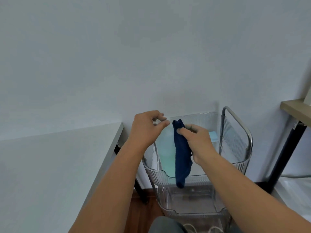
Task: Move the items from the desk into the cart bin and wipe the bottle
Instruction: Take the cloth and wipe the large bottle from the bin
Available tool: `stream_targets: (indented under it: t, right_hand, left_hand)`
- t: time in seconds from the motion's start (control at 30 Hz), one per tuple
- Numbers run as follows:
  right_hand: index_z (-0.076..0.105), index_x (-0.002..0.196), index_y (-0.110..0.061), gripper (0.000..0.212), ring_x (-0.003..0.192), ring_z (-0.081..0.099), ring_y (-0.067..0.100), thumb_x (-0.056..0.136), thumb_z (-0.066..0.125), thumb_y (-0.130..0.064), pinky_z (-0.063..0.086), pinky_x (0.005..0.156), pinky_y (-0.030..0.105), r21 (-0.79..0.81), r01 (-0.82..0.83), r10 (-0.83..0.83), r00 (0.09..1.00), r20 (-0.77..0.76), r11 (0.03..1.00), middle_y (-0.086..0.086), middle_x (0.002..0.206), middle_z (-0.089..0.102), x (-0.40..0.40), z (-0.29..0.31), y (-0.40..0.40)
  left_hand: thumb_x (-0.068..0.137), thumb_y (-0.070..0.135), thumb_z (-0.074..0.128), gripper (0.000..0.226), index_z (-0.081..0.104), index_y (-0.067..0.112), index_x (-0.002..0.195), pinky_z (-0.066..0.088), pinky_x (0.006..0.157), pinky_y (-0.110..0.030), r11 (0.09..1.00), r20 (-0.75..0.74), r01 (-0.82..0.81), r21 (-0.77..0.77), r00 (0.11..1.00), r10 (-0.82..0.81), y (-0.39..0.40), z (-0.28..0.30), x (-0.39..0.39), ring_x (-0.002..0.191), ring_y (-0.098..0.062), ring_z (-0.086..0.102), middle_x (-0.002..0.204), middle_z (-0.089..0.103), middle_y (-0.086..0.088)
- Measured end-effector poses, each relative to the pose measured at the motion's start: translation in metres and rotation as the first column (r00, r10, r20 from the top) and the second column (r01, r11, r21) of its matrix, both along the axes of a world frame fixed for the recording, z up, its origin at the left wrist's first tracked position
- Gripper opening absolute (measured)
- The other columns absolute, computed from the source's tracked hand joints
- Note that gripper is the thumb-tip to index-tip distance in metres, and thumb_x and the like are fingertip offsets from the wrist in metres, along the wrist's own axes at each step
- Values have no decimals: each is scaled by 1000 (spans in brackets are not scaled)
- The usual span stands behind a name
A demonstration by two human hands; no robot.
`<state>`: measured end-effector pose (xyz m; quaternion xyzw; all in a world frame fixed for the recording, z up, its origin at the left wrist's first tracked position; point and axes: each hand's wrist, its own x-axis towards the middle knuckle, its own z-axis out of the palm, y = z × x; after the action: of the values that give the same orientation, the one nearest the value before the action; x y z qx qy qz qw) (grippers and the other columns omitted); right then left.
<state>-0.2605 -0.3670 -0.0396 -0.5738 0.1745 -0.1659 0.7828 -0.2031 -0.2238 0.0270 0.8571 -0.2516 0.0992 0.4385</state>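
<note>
My right hand [196, 142] pinches a dark blue cloth [181, 155] near its top edge, and the cloth hangs down over the clear cart bin [158, 172]. My left hand [148, 126] hovers just left of the cloth's top corner, fingers curled close together with nothing in them. Inside the bin lie a pale teal item [165, 153] and a light blue box [213, 136]. No bottle can be made out. The white desk [50, 165] stretches along the left.
The cart has a metal frame [235, 118] and a lower clear tier [190, 200]. A wooden shelf on black legs [296, 111] stands at the right. The white wall is close behind. Wooden floor shows below the cart.
</note>
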Motion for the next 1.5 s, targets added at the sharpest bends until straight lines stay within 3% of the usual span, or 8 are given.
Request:
stream_targets:
  t: [0.13,0.27,0.43,0.63,0.83,0.97,1.23,1.5]
  right_hand:
    - [75,71,-25,4,65,71,16,74,76,-22,59,60,30,-112,16,-15,1000,6,994,0,72,75,18,16,-1]
    - [75,79,-13,8,57,69,18,72,74,-16,56,53,26,-236,-142,108,982,-154,961,8,72,75,41,37,-5]
    - [72,93,2,28,74,70,30,69,74,-13,58,71,39,-229,-246,179,944,-276,942,19,87,74,48,48,-15]
    - [68,73,-12,8,65,68,22,69,72,-17,55,56,29,-58,-117,108,985,-136,991,10,74,73,24,19,-5]
    - [74,72,-22,21,68,72,21,56,78,-35,58,64,35,-120,-60,55,998,-42,991,3,72,75,16,19,9]
    - [76,79,-17,8,60,69,19,71,75,-20,55,55,26,-213,-169,151,984,-98,962,7,73,75,32,38,0]
    - [74,87,-7,18,66,68,24,70,76,-6,57,61,30,-359,-340,262,933,-248,869,14,83,74,43,57,-21]
    - [72,84,-8,18,67,68,23,68,79,-4,56,63,29,-338,-276,231,958,-168,900,12,81,73,27,36,-13]
  left_hand:
    - [79,16,80,15,69,22,72,52,79,-10,995,-45,90,-33,995,-91,8,2,3,98,-1,67,103,74,7]
    - [80,9,78,11,69,11,75,54,80,-12,986,-70,152,-65,985,-157,19,2,8,93,6,66,99,72,13]
    - [83,5,75,9,68,9,79,52,87,-15,975,-92,213,-57,972,-218,24,4,7,99,4,67,104,73,11]
    - [88,12,64,25,74,25,108,49,91,-16,992,22,98,82,995,-100,29,0,-2,98,-8,64,125,62,16]
    - [71,42,84,26,78,30,93,54,78,-22,997,61,-63,51,996,60,20,1,-6,87,-5,66,97,72,10]
    - [70,34,86,19,78,33,87,52,73,-14,999,-45,-21,29,999,23,22,4,0,87,2,65,97,72,17]
    - [83,1,74,18,76,10,99,50,100,-27,947,-151,308,-90,936,-319,30,7,12,110,-6,66,113,73,1]
    - [88,19,70,26,74,28,111,45,93,-9,991,33,125,41,991,-127,39,-4,13,107,14,58,116,67,19]
